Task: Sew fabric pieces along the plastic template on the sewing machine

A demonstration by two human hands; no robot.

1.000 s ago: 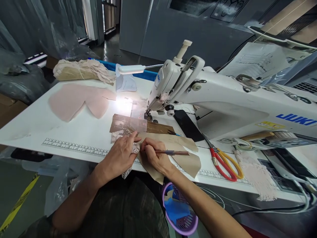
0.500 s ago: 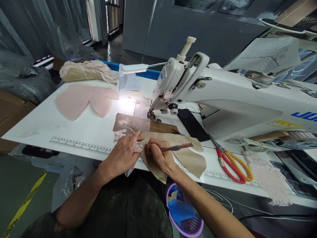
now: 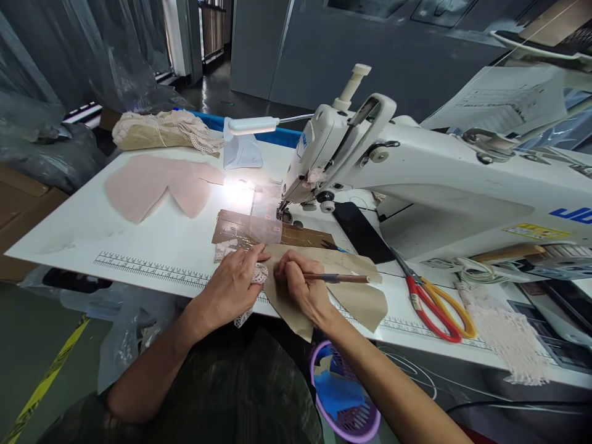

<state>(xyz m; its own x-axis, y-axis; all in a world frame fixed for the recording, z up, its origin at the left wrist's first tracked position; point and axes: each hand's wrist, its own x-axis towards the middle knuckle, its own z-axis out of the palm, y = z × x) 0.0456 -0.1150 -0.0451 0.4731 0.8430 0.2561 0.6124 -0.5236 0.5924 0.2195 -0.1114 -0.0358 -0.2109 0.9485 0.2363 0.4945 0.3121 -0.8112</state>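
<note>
My right hand (image 3: pixel 303 288) is closed around a brown pencil (image 3: pixel 349 279) with a dark band, its back end pointing right. The pencil's tip is hidden by my fingers, over a tan paper pattern piece (image 3: pixel 367 305). Beside it, my left hand (image 3: pixel 234 285) is closed on pale pink lace (image 3: pixel 261 274), which shows past the fingers and below the palm. My left fingertips rest at the pattern's left edge. Just behind lies a brown strip (image 3: pixel 234 227), partly under clear plastic in front of the sewing machine's needle.
The white sewing machine (image 3: pixel 416 160) stands at the right. Scissors (image 3: pixel 439 308) and more lace (image 3: pixel 504 333) lie on the right of the table. Pink fabric pieces (image 3: pixel 152 185) and a tied lace bundle (image 3: pixel 161 132) lie at the left. Below is a purple basket (image 3: pixel 319 401).
The pencil has tipped from slanting upward to nearly level, and my right hand has turned slightly with it. My left hand keeps its place on the lace.
</note>
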